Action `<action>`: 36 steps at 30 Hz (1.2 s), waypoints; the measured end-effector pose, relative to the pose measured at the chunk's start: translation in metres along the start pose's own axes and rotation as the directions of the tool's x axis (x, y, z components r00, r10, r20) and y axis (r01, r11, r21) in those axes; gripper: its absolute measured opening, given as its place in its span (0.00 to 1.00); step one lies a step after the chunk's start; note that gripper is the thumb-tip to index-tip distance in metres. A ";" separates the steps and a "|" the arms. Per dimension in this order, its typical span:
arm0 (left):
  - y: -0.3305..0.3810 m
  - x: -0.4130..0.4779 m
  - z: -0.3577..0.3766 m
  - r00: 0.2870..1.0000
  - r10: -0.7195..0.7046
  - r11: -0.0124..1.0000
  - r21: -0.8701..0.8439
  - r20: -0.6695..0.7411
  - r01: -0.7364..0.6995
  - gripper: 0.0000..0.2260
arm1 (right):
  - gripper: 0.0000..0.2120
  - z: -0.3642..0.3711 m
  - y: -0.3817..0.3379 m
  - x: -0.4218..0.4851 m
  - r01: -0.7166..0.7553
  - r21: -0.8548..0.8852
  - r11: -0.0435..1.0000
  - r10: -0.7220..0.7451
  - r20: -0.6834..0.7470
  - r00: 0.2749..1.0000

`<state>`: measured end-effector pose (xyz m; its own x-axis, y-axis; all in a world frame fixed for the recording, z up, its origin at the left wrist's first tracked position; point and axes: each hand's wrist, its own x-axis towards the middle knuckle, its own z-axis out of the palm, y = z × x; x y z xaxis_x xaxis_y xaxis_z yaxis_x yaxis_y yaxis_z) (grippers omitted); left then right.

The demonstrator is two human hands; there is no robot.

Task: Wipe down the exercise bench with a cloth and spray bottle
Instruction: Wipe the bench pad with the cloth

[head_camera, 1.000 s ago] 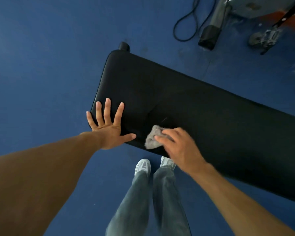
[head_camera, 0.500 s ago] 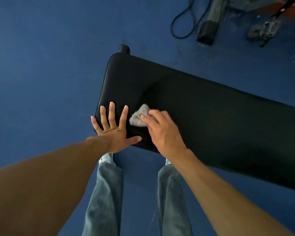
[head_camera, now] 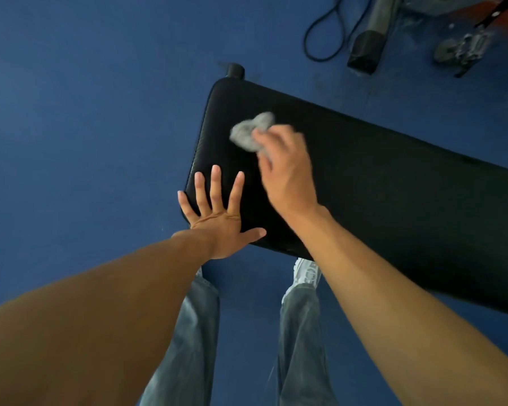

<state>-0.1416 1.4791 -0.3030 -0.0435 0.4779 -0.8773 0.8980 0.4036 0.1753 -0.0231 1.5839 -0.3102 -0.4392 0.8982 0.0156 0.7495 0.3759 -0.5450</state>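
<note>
The black padded exercise bench (head_camera: 393, 183) runs from the middle of the view to the right edge, over a blue floor. My left hand (head_camera: 217, 218) lies flat on the bench's near left corner, fingers spread, holding nothing. My right hand (head_camera: 285, 168) presses a crumpled grey cloth (head_camera: 251, 131) onto the pad near its left end, further in than the left hand; both are motion-blurred. No spray bottle is in view.
A black bench foot (head_camera: 234, 71) sticks out past the far left corner. On the floor at the top right lie a black cable loop (head_camera: 323, 33), a machine leg with a black foot (head_camera: 365, 51) and a metal pedal (head_camera: 464, 48). My jeans and a white shoe (head_camera: 305, 271) are below the bench edge.
My right hand has swept the cloth from the bench's near edge away from me and to the left, towards the far left corner. My left hand has stayed flat on the corner.
</note>
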 end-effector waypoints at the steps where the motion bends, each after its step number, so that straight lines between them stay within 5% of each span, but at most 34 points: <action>1: -0.002 0.000 0.001 1.000 0.013 1.000 -0.001 -0.012 -0.013 0.51 | 0.17 0.001 -0.005 -0.010 0.084 0.014 0.996 -0.085 0.075 0.994; 4: -0.005 -0.002 0.007 0.994 0.063 0.997 -0.034 -0.094 -0.067 0.52 | 0.17 -0.013 0.015 -0.021 0.091 -0.031 0.995 -0.089 0.078 0.993; 7: -0.010 -0.006 0.015 0.965 0.131 0.985 -0.084 -0.227 -0.153 0.51 | 0.17 -0.034 0.044 -0.028 -0.260 -0.044 0.965 0.255 -0.101 0.962; 9: -0.013 -0.009 0.022 0.931 0.165 0.974 -0.094 -0.327 -0.206 0.50 | 0.18 -0.036 0.043 -0.044 -0.348 -0.041 0.937 0.340 -0.133 0.931; 15: -0.047 -0.012 0.019 0.806 0.232 0.950 -0.050 -0.545 -0.307 0.41 | 0.21 -0.005 -0.021 -0.128 -0.084 0.035 0.996 0.078 0.142 0.987; 17: -0.069 -0.010 0.012 0.782 0.347 0.927 0.064 -0.518 -0.369 0.40 | 0.19 -0.006 -0.021 -0.142 -0.006 0.035 0.999 -0.002 0.217 0.976; 20: -0.091 -0.003 0.004 0.771 0.453 0.891 0.222 -0.447 -0.395 0.41 | 0.19 -0.016 0.002 -0.129 -0.077 -0.011 0.997 0.078 0.113 0.990; 23: -0.093 0.003 0.003 0.820 0.406 0.912 0.128 -0.403 -0.389 0.44 | 0.17 -0.025 0.020 -0.102 -0.363 0.008 0.932 0.362 -0.094 0.927; 25: -0.091 0.005 0.006 0.838 0.362 0.921 0.016 -0.409 -0.390 0.47 | 0.16 -0.014 0.008 -0.091 -0.424 0.036 0.905 0.424 -0.146 0.894; 28: -0.093 0.007 0.007 0.838 0.364 0.903 -0.066 -0.407 -0.425 0.50 | 0.17 0.013 -0.037 -0.101 -0.172 0.051 0.984 0.171 0.032 0.985; 30: -0.095 0.009 0.004 0.837 0.385 0.891 -0.078 -0.388 -0.446 0.51 | 0.16 0.020 -0.052 -0.113 0.048 0.039 0.998 -0.055 0.203 0.978; 32: -0.096 0.011 0.002 0.847 0.385 0.892 -0.088 -0.365 -0.444 0.52 | 0.16 0.014 -0.043 -0.103 0.096 0.024 0.995 -0.098 0.229 0.968; 36: -0.096 0.013 0.000 0.862 0.385 0.898 -0.081 -0.330 -0.432 0.49 | 0.16 0.000 -0.016 -0.040 -0.258 -0.020 0.966 0.257 -0.067 0.964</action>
<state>-0.2281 1.4462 -0.3310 0.1641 0.8247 -0.5413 0.7897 0.2189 0.5730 -0.0173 1.5416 -0.3021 -0.1980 0.9778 -0.0684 0.8473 0.1356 -0.5135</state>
